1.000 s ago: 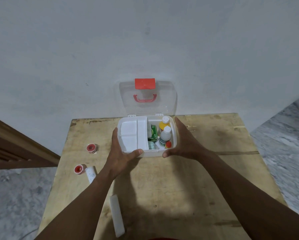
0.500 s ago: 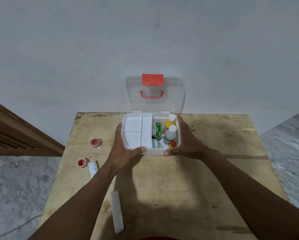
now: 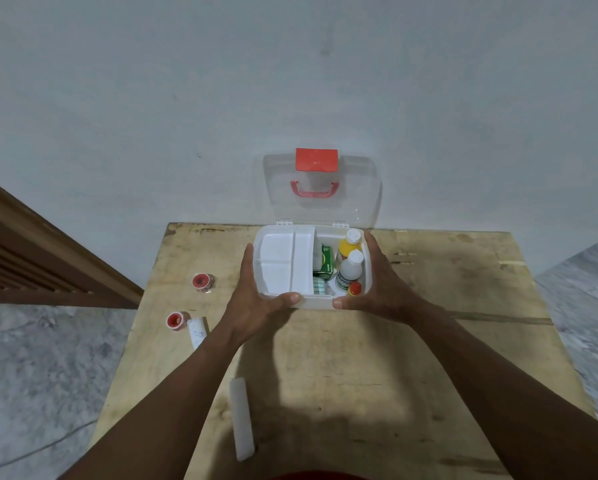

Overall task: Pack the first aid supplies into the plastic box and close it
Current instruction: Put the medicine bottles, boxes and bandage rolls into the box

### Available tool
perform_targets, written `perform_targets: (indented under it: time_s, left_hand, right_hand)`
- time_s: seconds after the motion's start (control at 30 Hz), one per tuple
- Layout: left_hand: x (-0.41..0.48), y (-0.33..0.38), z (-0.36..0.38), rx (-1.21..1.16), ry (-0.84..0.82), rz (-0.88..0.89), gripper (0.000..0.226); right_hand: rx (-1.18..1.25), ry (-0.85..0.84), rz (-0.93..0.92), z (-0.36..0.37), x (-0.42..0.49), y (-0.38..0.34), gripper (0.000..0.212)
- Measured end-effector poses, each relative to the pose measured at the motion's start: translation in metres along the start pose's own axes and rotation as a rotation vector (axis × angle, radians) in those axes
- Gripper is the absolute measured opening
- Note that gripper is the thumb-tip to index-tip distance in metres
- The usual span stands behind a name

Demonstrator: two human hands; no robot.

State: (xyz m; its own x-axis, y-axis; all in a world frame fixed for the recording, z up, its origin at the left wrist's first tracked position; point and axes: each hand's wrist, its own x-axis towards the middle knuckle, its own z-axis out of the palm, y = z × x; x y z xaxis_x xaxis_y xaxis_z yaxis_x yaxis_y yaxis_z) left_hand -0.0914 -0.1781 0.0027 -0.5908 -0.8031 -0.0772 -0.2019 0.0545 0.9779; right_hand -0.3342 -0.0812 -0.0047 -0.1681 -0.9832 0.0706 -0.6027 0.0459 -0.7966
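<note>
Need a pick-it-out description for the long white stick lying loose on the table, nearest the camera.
Start at the wooden table with the open plastic box held at its far edge. Come toward the camera along the left forearm: the long white stick lies flat just right of it, apart from everything. Unlike the shorter white roll by the red-capped tape rolls, it is plain, longer and alone.

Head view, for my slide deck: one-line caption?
Both hands, left hand and right hand, grip the open plastic box; supplies remain on the table.
</note>
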Motion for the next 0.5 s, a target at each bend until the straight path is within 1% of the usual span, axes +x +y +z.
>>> perform_targets:
  time_s: [0.07, 0.1, 0.2, 0.23, 0.27, 0.3, 0.4, 0.47, 0.5]
  left_hand:
    - [-0.003, -0.002, 0.0, 0.017, 0.009, -0.043, 0.093]
    - [-0.007, -0.003, 0.0, 0.024, 0.019, -0.072, 0.099]
    - [-0.022, -0.001, -0.001, 0.056, 0.066, -0.191, 0.131]
    - [-0.03, 0.002, -0.001, 0.082, 0.088, -0.216, 0.131]
    - [-0.038, 0.003, -0.002, 0.118, 0.127, -0.226, 0.126]
    - [-0.047, 0.004, -0.002, 0.167, 0.182, -0.228, 0.115]
    - [-0.082, -0.002, -0.002, 0.387, 0.353, -0.198, 0.075]
    - [-0.106, -0.013, -0.002, 0.543, 0.407, -0.175, 0.055]
    - [-0.117, -0.019, -0.001, 0.627, 0.417, -0.149, 0.049]
  right_hand:
    - [0.012, -0.012, 0.017, 0.0, 0.001, 0.0, 0.113]
    - [0.016, -0.021, 0.028, 0.0, 0.001, 0.0, 0.113]
    - [0.03, -0.045, 0.04, -0.001, 0.001, -0.001, 0.111]
    - [0.035, -0.053, 0.048, -0.002, 0.001, -0.002, 0.111]
    - [0.044, -0.058, 0.055, -0.002, 0.001, -0.002, 0.111]
    - [0.047, -0.061, 0.063, -0.003, 0.001, -0.003, 0.111]
    - [0.03, -0.057, 0.076, -0.003, 0.001, 0.0, 0.11]
    - [0.019, -0.049, 0.078, -0.002, 0.001, -0.001, 0.11]
    - [0.008, -0.048, 0.077, -0.002, 0.0, -0.002, 0.11]
